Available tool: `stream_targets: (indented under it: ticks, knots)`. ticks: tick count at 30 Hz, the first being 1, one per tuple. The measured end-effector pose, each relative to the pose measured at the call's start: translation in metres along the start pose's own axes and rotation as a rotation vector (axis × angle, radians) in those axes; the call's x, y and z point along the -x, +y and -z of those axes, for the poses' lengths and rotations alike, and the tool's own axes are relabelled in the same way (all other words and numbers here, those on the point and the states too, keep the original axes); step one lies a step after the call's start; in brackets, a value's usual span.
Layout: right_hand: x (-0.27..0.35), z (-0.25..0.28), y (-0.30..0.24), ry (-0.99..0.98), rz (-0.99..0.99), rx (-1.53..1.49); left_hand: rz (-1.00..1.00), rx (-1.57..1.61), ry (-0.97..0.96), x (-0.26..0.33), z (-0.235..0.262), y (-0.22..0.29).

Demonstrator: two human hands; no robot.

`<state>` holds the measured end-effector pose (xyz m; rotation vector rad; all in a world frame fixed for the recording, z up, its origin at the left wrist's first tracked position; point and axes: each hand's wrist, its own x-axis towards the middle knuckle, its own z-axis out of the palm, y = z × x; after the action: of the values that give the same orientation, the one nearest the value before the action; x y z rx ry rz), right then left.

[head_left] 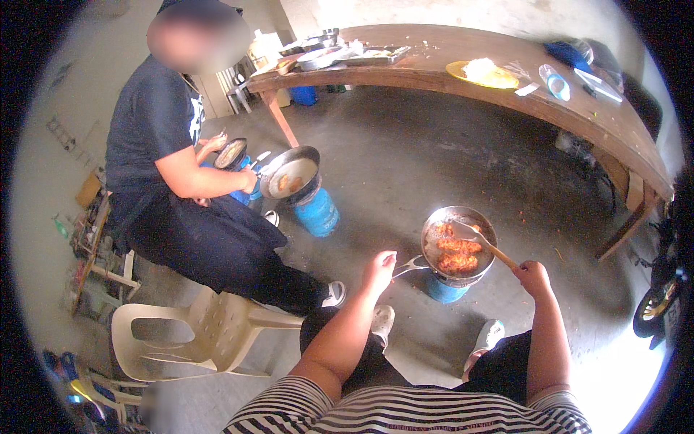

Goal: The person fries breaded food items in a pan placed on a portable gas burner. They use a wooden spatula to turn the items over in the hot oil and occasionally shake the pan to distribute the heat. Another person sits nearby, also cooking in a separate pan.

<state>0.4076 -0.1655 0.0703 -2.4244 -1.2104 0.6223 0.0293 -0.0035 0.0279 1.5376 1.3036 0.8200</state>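
My right hand (533, 278) is closed round the wooden handle of a spatula (500, 255), whose far end reaches into a frying pan (488, 218). Several browned, breaded pieces of food (459, 262) lie in bubbling oil there, beside the spatula's tip. The pan sits on a small blue gas-cylinder stove (444, 289) on the floor. To its left, my left hand (379, 273) is raised by the end of the pan's metal handle (412, 266). Its fingers are curled in, apparently with nothing in them and not round the handle.
A co-worker (155, 123) at the left holds a pan (312, 160) over another blue cylinder (316, 214). A cream plastic chair (217, 329) stands behind that person. Across the far side runs a wooden table (441, 61) with trays and a yellow plate (499, 79). A motorcycle wheel (654, 300) shows at right.
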Motion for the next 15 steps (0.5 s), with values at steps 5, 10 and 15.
stream_targets:
  ticks: [5, 10, 15]
  knots:
    - [-0.002, -0.008, -0.007, 0.072, 0.074, 0.002, -0.222, -0.121, 0.065, -0.012, 0.006, -0.035]
    - [0.001, -0.003, -0.002, 0.072, 0.047, 0.021, -0.04, -0.014, -0.006, -0.002, 0.001, -0.004]
    - [0.002, -0.004, -0.004, 0.065, 0.032, -0.003, -0.013, -0.026, -0.013, 0.0, 0.003, 0.001]
